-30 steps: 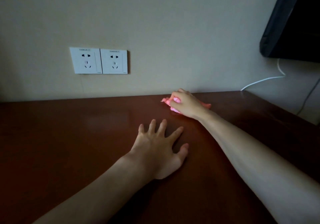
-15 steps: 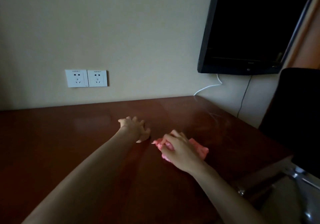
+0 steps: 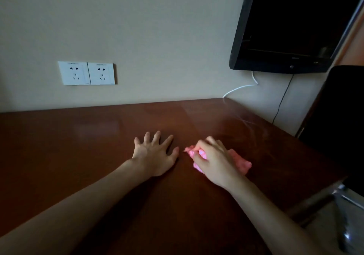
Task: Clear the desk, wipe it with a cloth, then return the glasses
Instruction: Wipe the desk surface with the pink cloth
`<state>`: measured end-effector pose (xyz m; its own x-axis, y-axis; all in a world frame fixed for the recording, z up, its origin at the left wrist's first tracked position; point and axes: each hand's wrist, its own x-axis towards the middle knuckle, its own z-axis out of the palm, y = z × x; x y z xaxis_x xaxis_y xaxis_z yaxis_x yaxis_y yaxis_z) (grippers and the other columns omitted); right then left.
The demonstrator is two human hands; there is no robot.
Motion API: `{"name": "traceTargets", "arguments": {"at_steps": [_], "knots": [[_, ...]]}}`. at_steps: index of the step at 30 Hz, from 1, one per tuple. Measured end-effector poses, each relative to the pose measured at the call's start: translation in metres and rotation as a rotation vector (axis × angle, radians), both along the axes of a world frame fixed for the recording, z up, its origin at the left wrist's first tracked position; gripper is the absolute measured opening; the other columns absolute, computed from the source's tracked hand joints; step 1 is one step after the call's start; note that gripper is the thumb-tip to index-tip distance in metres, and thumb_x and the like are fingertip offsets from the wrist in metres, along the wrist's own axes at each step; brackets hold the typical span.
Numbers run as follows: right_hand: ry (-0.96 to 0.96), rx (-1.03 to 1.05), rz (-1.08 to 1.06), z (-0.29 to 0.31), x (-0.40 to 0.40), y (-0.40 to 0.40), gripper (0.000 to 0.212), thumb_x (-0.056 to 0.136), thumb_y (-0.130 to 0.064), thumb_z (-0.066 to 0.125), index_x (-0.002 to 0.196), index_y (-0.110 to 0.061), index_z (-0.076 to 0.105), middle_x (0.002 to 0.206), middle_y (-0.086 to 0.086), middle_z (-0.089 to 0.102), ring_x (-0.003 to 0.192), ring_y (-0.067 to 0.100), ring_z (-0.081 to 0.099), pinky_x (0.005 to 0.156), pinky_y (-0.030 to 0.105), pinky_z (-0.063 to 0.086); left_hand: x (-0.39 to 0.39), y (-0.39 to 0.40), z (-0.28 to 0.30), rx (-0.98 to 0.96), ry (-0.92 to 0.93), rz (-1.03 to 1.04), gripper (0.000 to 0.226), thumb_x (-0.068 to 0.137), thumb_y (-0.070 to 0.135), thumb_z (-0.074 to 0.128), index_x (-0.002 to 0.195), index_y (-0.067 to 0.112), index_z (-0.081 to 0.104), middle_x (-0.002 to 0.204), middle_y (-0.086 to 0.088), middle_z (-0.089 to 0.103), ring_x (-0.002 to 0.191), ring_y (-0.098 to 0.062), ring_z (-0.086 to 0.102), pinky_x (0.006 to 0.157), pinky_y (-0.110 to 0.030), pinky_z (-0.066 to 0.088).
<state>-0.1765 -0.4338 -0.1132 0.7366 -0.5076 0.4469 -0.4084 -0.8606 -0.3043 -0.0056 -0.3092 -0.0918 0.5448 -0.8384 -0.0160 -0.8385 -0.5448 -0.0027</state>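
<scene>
Since half a second ago our left hand (image 3: 155, 154) has flattened out, fingers spread wide, palm down on the desk (image 3: 59, 156) at frame centre; before it was curled and further back. Right hand (image 3: 213, 161) sits just right of it, nearly touching, fingers closed over the pink cloth (image 3: 241, 163), which is bunched and pressed on the desk, poking out both sides of the hand. We see wet streaks on the wood toward the upper right corner of the desk. Double wall socket (image 3: 86, 73) at upper left, dark TV (image 3: 291, 24) upper right with cables hanging under it, black chair (image 3: 338, 120) at right edge. No glasses visible.
</scene>
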Motion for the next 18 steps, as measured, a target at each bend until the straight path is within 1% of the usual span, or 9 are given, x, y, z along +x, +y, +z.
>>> {"name": "traceTargets", "arguments": {"at_steps": [4, 8, 10, 12, 15, 18], "knots": [[0.009, 0.012, -0.011, 0.005, 0.070, -0.056, 0.023, 0.096, -0.044, 0.057, 0.090, -0.022, 0.061, 0.100, -0.001, 0.052, 0.099, 0.029, 0.053, 0.082, 0.042, 0.047, 0.000, -0.002, -0.006, 0.005, -0.015, -0.011, 0.071, 0.097, 0.071, 0.005, 0.161, 0.042, 0.000, 0.171, -0.003, 0.001, 0.157, -0.034, 0.001, 0.121, -0.062, 0.009], [0.035, 0.082, -0.065, 0.016, 0.127, -0.093, 0.023, 0.097, -0.045, 0.057, 0.090, -0.023, 0.062, 0.098, -0.003, 0.048, 0.111, 0.032, 0.053, 0.084, 0.037, 0.044, 0.001, -0.002, -0.004, 0.028, -0.038, -0.013, 0.071, 0.096, 0.072, 0.003, 0.161, 0.043, -0.003, 0.171, -0.003, -0.001, 0.157, -0.034, -0.001, 0.121, -0.063, 0.008], [0.046, 0.084, -0.097, 0.018, 0.133, -0.094, 0.023, 0.097, -0.046, 0.056, 0.092, -0.024, 0.062, 0.101, -0.002, 0.047, 0.114, 0.033, 0.052, 0.086, 0.038, 0.043, -0.001, 0.000, -0.001, 0.034, -0.035, -0.011, 0.072, 0.096, 0.072, 0.003, 0.161, 0.043, -0.002, 0.171, -0.003, -0.001, 0.156, -0.035, -0.001, 0.121, -0.063, 0.009], [0.032, 0.087, -0.072, 0.017, 0.114, -0.081, 0.027, 0.097, -0.049, 0.056, 0.094, -0.024, 0.064, 0.100, -0.004, 0.048, 0.111, 0.030, 0.052, 0.084, 0.037, 0.043, -0.002, 0.002, 0.000, 0.032, -0.024, -0.016, 0.071, 0.096, 0.072, 0.004, 0.161, 0.043, 0.000, 0.171, -0.003, 0.001, 0.156, -0.035, 0.000, 0.120, -0.064, 0.010], [0.001, 0.046, 0.019, 0.012, 0.051, -0.049, 0.027, 0.097, -0.051, 0.055, 0.092, -0.026, 0.063, 0.098, -0.008, 0.052, 0.102, 0.022, 0.055, 0.076, 0.034, 0.039, -0.004, 0.003, 0.001, 0.023, -0.009, -0.014, 0.071, 0.097, 0.071, 0.006, 0.162, 0.042, 0.003, 0.171, -0.004, 0.003, 0.156, -0.036, 0.002, 0.120, -0.064, 0.010], [0.019, 0.004, 0.053, 0.011, -0.018, -0.006, 0.027, 0.094, -0.054, 0.050, 0.095, -0.031, 0.064, 0.103, -0.011, 0.055, 0.099, 0.018, 0.055, 0.083, 0.039, 0.045, -0.007, 0.004, 0.003, 0.020, 0.007, -0.017, 0.072, 0.097, 0.070, 0.007, 0.162, 0.041, 0.004, 0.171, -0.004, 0.004, 0.156, -0.037, 0.003, 0.120, -0.064, 0.010]]}}
